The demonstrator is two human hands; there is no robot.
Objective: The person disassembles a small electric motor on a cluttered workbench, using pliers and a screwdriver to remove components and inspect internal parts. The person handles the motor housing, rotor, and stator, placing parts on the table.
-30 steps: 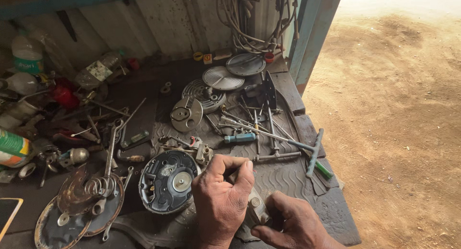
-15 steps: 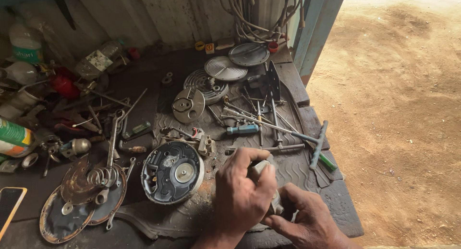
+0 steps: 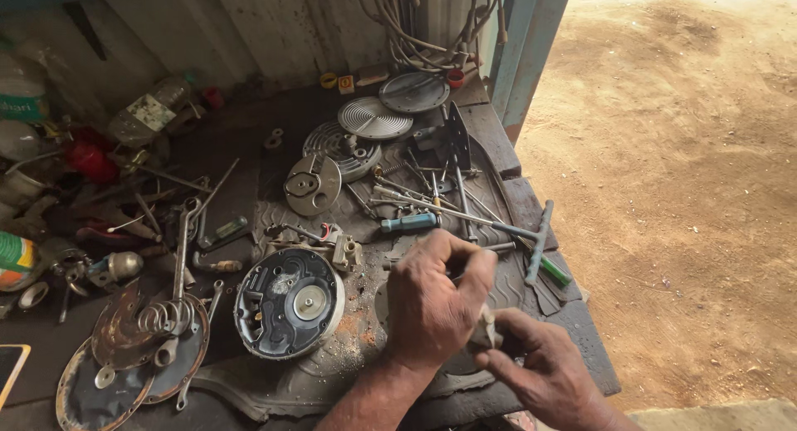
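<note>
Both hands work close together at the front right of a dirty workbench [image 3: 573,331]. My left hand [image 3: 433,305] is curled into a fist over a small pale part [image 3: 485,333]; a thin dark tool seems to sit in its grip, but the fingers hide it. My right hand [image 3: 544,366] comes in from the lower right and pinches the same pale part from below. A round dark cover plate [image 3: 287,303] with a metal hub lies just left of the left hand.
A blue-handled screwdriver [image 3: 408,223], a T-handle wrench [image 3: 538,240] and loose rods lie behind the hands. Ribbed metal discs [image 3: 374,117] sit further back, a rusty plate with a spring [image 3: 149,331] at the front left. Cables [image 3: 423,24] hang above. Bare dirt ground [image 3: 689,190] lies right.
Both hands have shifted right and a little away from me along the bench, and the right hand has closed in under the left fist.
</note>
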